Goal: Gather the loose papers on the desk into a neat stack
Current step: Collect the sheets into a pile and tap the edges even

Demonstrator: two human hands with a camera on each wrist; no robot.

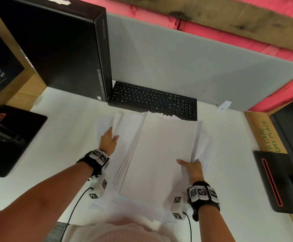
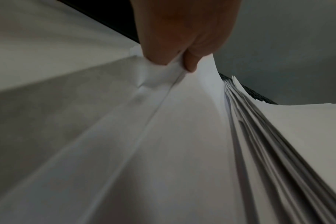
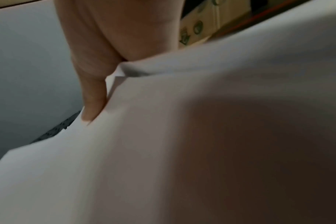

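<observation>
A fanned pile of white papers (image 1: 158, 151) lies on the white desk (image 1: 54, 154) in front of me, its edges stepped and uneven. My left hand (image 1: 109, 139) grips the pile's left side, thumb on top. In the left wrist view the left hand (image 2: 179, 60) pinches a few sheets of the papers (image 2: 182, 136). My right hand (image 1: 192, 167) holds the right edge of the pile, thumb lying across the top sheet and fingers hidden below. In the right wrist view the thumb of the right hand (image 3: 92, 94) presses on the papers (image 3: 163, 136).
A black keyboard (image 1: 154, 99) lies just behind the papers against a grey partition (image 1: 194, 63). A black computer tower (image 1: 63, 49) stands at the back left. Black devices (image 1: 11, 137) sit at the left edge and another black device (image 1: 282, 180) beside a cardboard box (image 1: 264, 133) at the right.
</observation>
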